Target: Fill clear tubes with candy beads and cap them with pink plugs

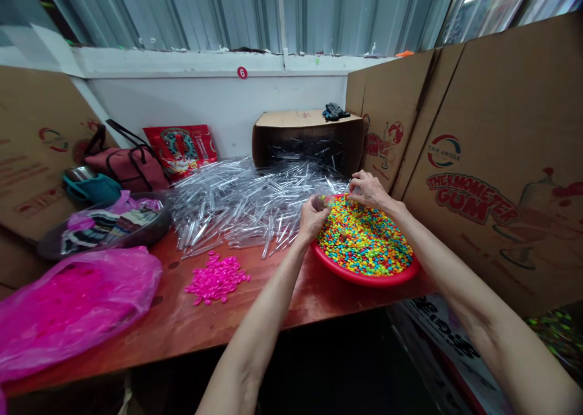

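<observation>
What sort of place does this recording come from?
Probably a small candy workshop: a red basin holds colourful candy pellets, clear plastic tubes lie heaped on the bench, and cardboard cartons printed "Thermometer Gum" stand alongside.

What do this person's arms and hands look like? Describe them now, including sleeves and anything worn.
The left arm and right arm are slender and bare, with no sleeve in view. The left hand and right hand wear no gloves, and neither wrist shows a watch or bracelet. The fingers look bare, though small rings would be hard to rule out.
</observation>
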The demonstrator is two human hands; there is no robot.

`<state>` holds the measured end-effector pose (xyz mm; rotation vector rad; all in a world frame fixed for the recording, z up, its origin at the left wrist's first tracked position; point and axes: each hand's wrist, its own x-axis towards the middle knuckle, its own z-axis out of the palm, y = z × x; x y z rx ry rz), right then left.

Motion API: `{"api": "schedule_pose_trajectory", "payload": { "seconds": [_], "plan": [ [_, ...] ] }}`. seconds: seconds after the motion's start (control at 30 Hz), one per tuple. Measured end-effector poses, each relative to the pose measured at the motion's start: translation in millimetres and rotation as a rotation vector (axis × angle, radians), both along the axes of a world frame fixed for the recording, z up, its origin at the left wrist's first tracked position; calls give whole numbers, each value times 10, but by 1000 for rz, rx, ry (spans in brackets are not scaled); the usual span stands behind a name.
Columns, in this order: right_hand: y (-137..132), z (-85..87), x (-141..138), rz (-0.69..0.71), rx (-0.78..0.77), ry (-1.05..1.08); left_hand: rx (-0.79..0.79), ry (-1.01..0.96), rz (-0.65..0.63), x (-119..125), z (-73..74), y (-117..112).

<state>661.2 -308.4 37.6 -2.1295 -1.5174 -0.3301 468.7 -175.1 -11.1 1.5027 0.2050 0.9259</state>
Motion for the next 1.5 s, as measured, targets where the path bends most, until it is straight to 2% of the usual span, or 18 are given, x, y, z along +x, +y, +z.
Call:
{"api": "schedule_pose_trajectory", "payload": {
  "seconds": [0.1, 0.23, 0.33, 0.4, 0.53, 0.6, 0.67, 0.77, 0.9, 1.0, 1.1, 1.33, 1.5],
  "plan": [
    [-21, 96, -30, 72, 97, 61, 9, 3, -3, 1, -12, 7],
    [-204, 411, -71, 137, 272, 319, 0, 0, -13, -7, -1, 1],
    [-405, 531, -128, 154, 285, 487, -5, 13, 4, -17, 18, -10],
    [-528, 434, -178, 148, 242, 519, -3, 24, 10, -17, 21, -8],
    [-675, -45, -253, 174, 92, 540, -8, -24, 15, 3, 8, 23],
    [-696, -247, -262, 172, 57, 539, -64, -75, 42, 7, 26, 32],
    [-693, -348, -258, 169, 45, 547, -149, -107, 52, 1, 84, 13],
    [-664, -342, -244, 187, 54, 559, -231, -125, -17, -7, 249, -81],
    [-623, -248, -262, 213, 121, 549, -206, -211, -117, 49, 509, -270],
    [-612, -208, -305, 221, 123, 559, -197, -265, -137, 137, 624, -385],
    [-614, -205, -336, 217, 111, 557, -206, -280, -141, 230, 636, -463],
    [-615, -259, -306, 227, 124, 594, -254, -297, -121, 396, 529, -596],
    [-621, -281, -293, 208, 102, 583, -276, -336, -96, 429, 583, -608]
  ]
}}
